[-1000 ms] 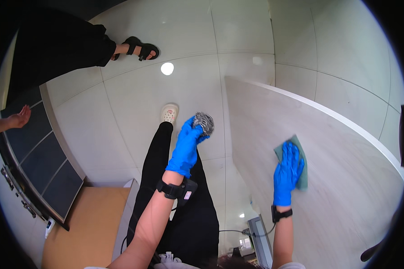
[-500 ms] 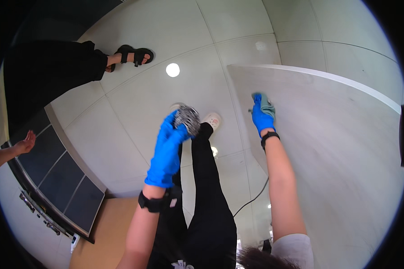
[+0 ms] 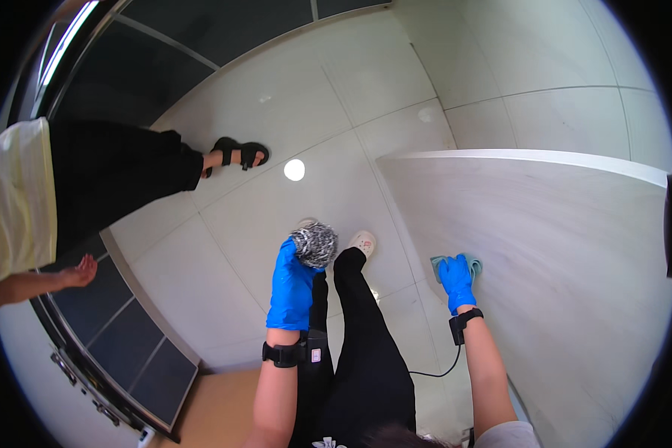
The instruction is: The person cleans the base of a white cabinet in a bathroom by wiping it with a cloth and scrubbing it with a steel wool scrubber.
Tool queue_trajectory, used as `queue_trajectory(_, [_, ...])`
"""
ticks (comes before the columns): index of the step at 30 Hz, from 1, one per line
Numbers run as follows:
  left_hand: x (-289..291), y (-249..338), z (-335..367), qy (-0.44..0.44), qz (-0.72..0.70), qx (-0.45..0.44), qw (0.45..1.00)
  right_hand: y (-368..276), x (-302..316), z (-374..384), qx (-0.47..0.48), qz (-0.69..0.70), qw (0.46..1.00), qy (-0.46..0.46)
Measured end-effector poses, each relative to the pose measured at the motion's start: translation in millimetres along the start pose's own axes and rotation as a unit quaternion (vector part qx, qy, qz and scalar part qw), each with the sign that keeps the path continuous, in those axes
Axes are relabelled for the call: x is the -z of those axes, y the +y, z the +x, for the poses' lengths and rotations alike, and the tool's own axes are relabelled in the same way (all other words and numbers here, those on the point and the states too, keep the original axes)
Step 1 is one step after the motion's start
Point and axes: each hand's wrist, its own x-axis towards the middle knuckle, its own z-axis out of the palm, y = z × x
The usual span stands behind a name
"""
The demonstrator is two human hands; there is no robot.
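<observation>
My left hand (image 3: 293, 287), in a blue glove, is closed around a grey-and-white mesh scrubber (image 3: 316, 245). It is held out in front of my legs, above the floor and touching nothing else. On the right, my gloved right hand (image 3: 457, 285) presses a folded teal cloth (image 3: 470, 264) against the pale grey panel (image 3: 552, 246). The fingers lie over the cloth, and its edges show on both sides of them. Each wrist wears a black band, and a thin black cable (image 3: 444, 372) runs from the right one.
Glossy light tiles cover the floor (image 3: 231, 246). At the left stands another person in black trousers (image 3: 119, 164) and dark sandals, one bare hand (image 3: 81, 272) hanging free. Dark-fronted cabinets (image 3: 131, 328) line the left side. The panel's white edge (image 3: 530, 154) juts out on the right.
The right hand and the cloth have slid along the panel, nearer to me. My left hand still holds the scrubber, with its face turned more toward me. The whole view has shifted.
</observation>
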Motion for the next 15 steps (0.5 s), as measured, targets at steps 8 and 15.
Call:
queue_trajectory(8, [-14,54,48,-0.021,0.048,0.010,0.999,-20,27,-27,-0.186,0.049,0.980,-0.047])
queue_trajectory(15, [-28,150,100,-0.043,0.076,-0.001,0.996,-92,32,-10,-0.264,0.132,0.948,-0.115])
